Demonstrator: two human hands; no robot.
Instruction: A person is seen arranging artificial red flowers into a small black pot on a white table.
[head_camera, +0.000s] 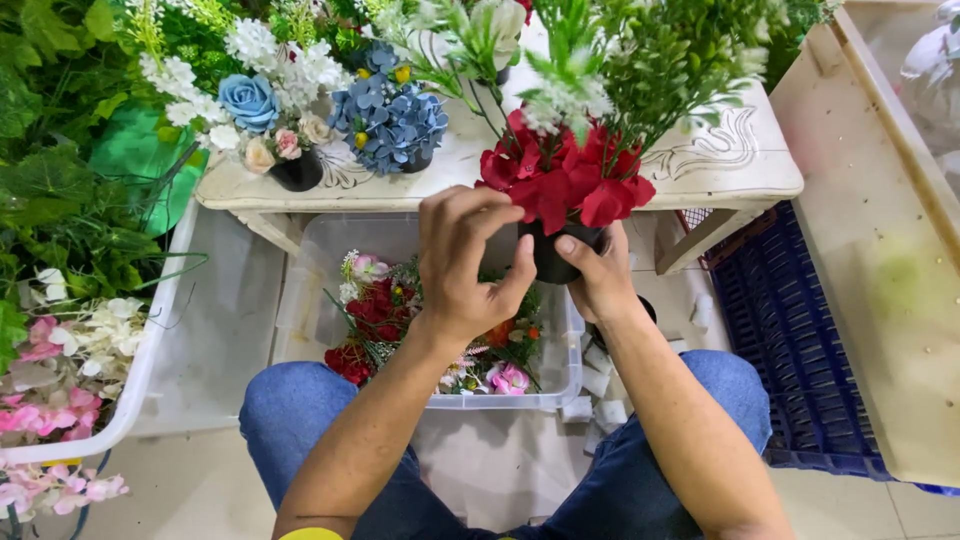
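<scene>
My right hand (598, 272) grips a small black pot (553, 257) from below and the right side. Red artificial flowers (560, 178) with green and white sprigs rise out of the pot. My left hand (465, 262) is curled against the pot's left side, fingers bent at the red blooms, thumb on the pot. Both hands hold the arrangement in the air above a clear plastic bin (310, 290), in front of a white carved table (740, 160).
On the table stand a blue hydrangea pot (392, 122) and a pot of blue and pastel roses (270, 125). The bin holds loose red and pink flowers (375, 310). A white tray (160, 330) of pink blossoms lies left, a blue crate (790, 330) right, beside a wooden board (880, 260).
</scene>
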